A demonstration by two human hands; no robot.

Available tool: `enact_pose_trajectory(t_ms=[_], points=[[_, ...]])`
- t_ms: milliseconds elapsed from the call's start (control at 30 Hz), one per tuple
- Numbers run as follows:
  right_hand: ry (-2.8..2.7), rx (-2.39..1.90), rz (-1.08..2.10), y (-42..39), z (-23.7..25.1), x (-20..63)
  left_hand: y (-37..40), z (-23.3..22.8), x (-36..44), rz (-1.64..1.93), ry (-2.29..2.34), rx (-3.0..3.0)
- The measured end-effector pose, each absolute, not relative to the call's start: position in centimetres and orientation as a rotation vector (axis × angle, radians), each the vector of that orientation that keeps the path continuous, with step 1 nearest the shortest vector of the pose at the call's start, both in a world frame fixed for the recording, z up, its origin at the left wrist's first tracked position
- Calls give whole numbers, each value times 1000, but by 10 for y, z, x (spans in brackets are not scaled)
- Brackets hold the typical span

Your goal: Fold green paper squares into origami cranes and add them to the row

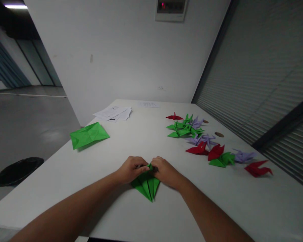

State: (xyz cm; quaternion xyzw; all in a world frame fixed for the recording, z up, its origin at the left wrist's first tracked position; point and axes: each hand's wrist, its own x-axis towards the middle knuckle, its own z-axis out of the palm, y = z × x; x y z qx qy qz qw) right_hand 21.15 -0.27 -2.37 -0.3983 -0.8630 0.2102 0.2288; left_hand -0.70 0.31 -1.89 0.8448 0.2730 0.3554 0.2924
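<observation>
A partly folded green origami paper [146,185] lies on the white table [131,215], its point towards me. My left hand [130,169] and my right hand [166,171] meet over its far end, fingers pinching the paper's upper folds. The top of the fold is hidden under my fingers. Both forearms reach in from the bottom of the view.
A creased green sheet [88,134] lies at the left edge of the table. Folded cranes in red, green and purple [199,137] spread over the right side. White papers [113,113] lie at the back. A black bin [17,170] stands on the floor, left.
</observation>
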Motion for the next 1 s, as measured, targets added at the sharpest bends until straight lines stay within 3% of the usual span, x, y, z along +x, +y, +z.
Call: enact_pose_trajectory(t_ms=[467, 1000], points=[[-2381, -1169, 558, -6, -20, 208, -1, -10, 0, 1237, 661, 2299], [-2333, -1221, 463, -2, -15, 218, 1, -10, -15, 1180, 802, 2521]])
